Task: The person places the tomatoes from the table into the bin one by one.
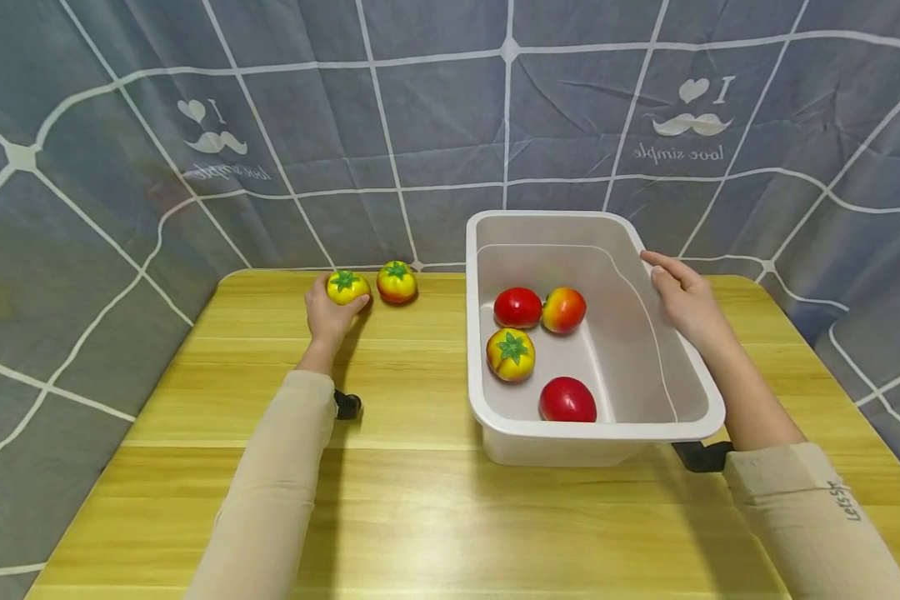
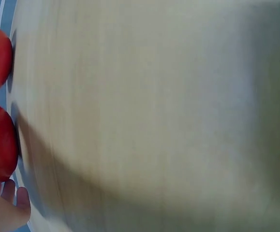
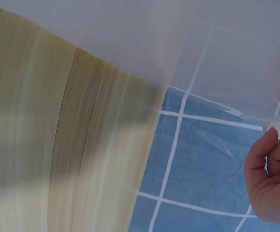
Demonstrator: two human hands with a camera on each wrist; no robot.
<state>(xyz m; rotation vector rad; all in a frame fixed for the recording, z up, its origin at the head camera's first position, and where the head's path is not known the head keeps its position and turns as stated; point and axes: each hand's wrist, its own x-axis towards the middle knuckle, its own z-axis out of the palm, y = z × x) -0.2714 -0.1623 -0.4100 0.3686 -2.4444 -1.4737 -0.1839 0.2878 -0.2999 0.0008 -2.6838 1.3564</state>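
yellow-topped fruit (image 1: 348,287) sits in the left hand (image 1: 328,317), thumb on one side and fingers on the other, parted just to its width; its shine suggests a light, stiff, rather slippery shell, best held low round its sides, away from the green leaf top. the left wrist view crops the grip, so whether the fruit is off the table (image 1: 405,500) is hard to tell. a matching fruit (image 1: 397,283) lies just right of that thumb, near the far edge, so room there looks tight. between the hands stretches bare wood, then the pale bin (image 1: 600,431), its thin rim pinched by the right hand (image 1: 682,300); it looks light and slightly flexible, its raised wall an edge to clear, with free floor right of the four fruits (image 1: 512,355) inside, toward the right hand
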